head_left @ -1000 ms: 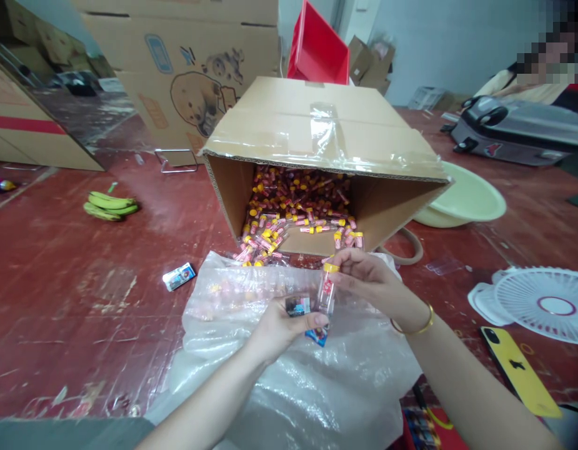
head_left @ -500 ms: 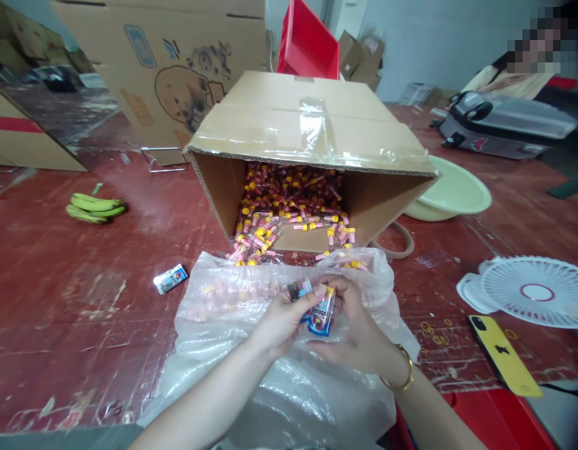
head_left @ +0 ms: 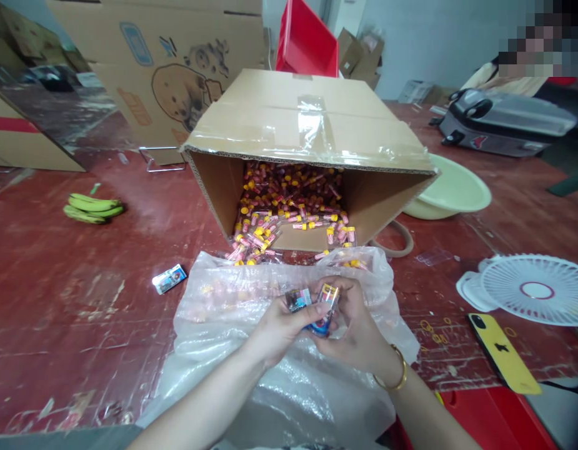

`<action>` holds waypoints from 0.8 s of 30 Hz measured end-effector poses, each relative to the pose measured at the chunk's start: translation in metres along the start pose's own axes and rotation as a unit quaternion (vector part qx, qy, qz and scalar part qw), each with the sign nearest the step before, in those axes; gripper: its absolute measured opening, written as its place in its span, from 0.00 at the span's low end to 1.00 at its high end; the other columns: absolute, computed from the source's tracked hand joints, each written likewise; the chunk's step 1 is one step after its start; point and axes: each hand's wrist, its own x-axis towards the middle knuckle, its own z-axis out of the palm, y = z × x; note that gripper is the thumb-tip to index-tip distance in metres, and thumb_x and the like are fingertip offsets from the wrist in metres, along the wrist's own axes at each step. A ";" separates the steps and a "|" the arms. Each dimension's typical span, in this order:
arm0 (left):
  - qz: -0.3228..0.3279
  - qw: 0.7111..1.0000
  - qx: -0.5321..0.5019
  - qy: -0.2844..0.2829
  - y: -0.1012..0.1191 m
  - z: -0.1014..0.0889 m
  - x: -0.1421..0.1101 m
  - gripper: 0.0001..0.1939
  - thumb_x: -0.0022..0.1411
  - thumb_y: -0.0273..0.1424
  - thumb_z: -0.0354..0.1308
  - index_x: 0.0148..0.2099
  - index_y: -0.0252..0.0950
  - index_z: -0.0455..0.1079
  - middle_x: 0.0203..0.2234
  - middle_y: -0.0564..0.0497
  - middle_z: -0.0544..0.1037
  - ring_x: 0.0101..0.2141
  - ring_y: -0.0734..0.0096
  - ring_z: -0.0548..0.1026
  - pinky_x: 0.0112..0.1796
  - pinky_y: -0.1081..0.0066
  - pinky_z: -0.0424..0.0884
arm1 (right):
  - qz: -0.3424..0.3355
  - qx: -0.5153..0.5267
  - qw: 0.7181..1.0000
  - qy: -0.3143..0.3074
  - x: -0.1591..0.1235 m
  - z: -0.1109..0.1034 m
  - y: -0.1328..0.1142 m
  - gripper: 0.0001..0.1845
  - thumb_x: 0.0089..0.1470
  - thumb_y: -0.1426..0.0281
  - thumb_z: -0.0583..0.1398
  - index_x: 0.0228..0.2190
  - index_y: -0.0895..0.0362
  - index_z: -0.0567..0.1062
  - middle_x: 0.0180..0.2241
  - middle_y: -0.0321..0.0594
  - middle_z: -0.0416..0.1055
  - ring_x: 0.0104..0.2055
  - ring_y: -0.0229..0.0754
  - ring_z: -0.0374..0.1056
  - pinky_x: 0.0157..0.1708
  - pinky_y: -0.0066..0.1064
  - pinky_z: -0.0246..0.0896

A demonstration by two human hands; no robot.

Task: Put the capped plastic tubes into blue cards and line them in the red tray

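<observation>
My left hand (head_left: 282, 325) is closed on a small dark-and-blue printed packet (head_left: 298, 299), its thumb reaching across to a second packet. That second small blue packet (head_left: 325, 312), with a yellow top end, is tilted between both hands. My right hand (head_left: 357, 325), with a gold bangle on the wrist, has its fingers curled round it. Both hands are above a translucent plastic sheet or bag (head_left: 232, 356). A similar small packet (head_left: 169, 279) lies on the red floor to the left.
A cardboard box (head_left: 279, 134) on its side holds many yellow-capped pink tubes (head_left: 289, 194), some spilling out. Bananas (head_left: 94, 209) lie left. On the right are a pale basin (head_left: 457, 187), a white fan grille (head_left: 508, 287), a yellow phone (head_left: 504, 354) and a suitcase (head_left: 504, 128). A person sits behind.
The right-hand fingers have closed in round the blue packet, which has tilted. The packet in the left hand shows more of its face.
</observation>
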 end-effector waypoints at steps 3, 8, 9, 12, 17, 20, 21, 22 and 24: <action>-0.001 1.000 0.003 -0.004 -0.001 0.000 0.000 0.20 0.46 0.39 0.71 0.39 0.31 0.76 0.27 0.48 0.80 0.28 0.70 0.77 0.35 0.71 0.72 | -0.003 -0.003 1.000 0.004 0.000 -0.002 -0.002 0.36 0.38 0.79 0.64 0.47 0.50 0.55 0.47 0.43 0.60 0.49 0.47 0.64 0.45 0.38 0.65; 0.027 0.998 0.054 0.021 -0.006 -0.003 0.003 0.21 0.44 0.39 0.72 0.39 0.32 0.76 0.28 0.48 0.80 0.29 0.68 0.77 0.34 0.70 0.73 | -0.009 0.030 0.999 -0.036 0.005 -0.013 -0.006 0.31 0.41 0.72 0.69 0.45 0.51 0.61 0.46 0.42 0.64 0.49 0.46 0.64 0.50 0.40 0.62; 0.027 0.996 0.078 0.026 -0.006 -0.003 0.004 0.22 0.44 0.40 0.72 0.39 0.32 0.76 0.29 0.47 0.80 0.30 0.66 0.78 0.33 0.69 0.74 | -0.006 0.048 0.998 -0.037 0.005 -0.016 -0.006 0.24 0.45 0.70 0.68 0.42 0.52 0.65 0.43 0.41 0.66 0.47 0.45 0.65 0.49 0.39 0.63; -0.003 0.991 0.134 0.019 -0.006 -0.003 0.002 0.23 0.49 0.43 0.67 0.43 0.33 0.76 0.36 0.43 0.81 0.36 0.57 0.79 0.30 0.66 0.77 | 0.040 0.094 0.994 0.048 -0.006 -0.034 0.000 0.06 0.54 0.67 0.63 0.32 0.53 0.70 0.34 0.37 0.71 0.39 0.40 0.68 0.43 0.34 0.65; -0.021 0.983 0.180 0.040 -0.005 -0.014 -0.002 0.24 0.55 0.44 0.62 0.49 0.32 0.72 0.47 0.42 0.78 0.47 0.52 0.75 0.33 0.66 0.79 | 0.189 0.086 0.921 0.331 -0.116 -0.122 0.042 0.14 0.48 0.58 0.65 0.32 0.53 0.71 0.41 0.40 0.74 0.39 0.42 0.72 0.40 0.37 0.69; -0.023 0.955 0.289 0.056 -0.006 -0.019 0.003 0.27 0.53 0.45 0.65 0.51 0.34 0.70 0.46 0.45 0.79 0.46 0.56 0.76 0.36 0.69 0.79 | 0.266 -0.016 0.861 0.433 -0.236 -0.165 0.064 0.18 0.45 0.54 0.65 0.31 0.54 0.73 0.34 0.40 0.75 0.34 0.42 0.73 0.36 0.36 0.70; -0.025 0.944 0.321 0.067 -0.007 -0.019 0.004 0.28 0.52 0.45 0.65 0.51 0.35 0.70 0.44 0.47 0.80 0.44 0.57 0.77 0.36 0.69 0.78 | 0.286 -0.043 0.845 0.450 -0.274 -0.168 0.070 0.19 0.43 0.53 0.66 0.28 0.55 0.73 0.29 0.40 0.75 0.30 0.41 0.72 0.31 0.35 0.70; -0.024 0.935 0.345 0.080 -0.007 -0.016 0.004 0.28 0.51 0.45 0.66 0.51 0.35 0.71 0.42 0.48 0.81 0.42 0.59 0.78 0.37 0.70 0.78 | 0.304 -0.066 0.834 0.456 -0.305 -0.166 0.075 0.20 0.43 0.52 0.66 0.26 0.56 0.72 0.25 0.39 0.73 0.26 0.40 0.70 0.27 0.33 0.69; -0.015 0.924 0.370 0.100 -0.008 -0.010 0.003 0.26 0.49 0.45 0.68 0.47 0.35 0.73 0.37 0.50 0.82 0.38 0.60 0.79 0.38 0.70 0.78 | 0.329 -0.112 0.822 0.451 -0.349 -0.150 0.089 0.20 0.47 0.53 0.65 0.23 0.57 0.71 0.21 0.35 0.70 0.21 0.36 0.66 0.20 0.29 0.65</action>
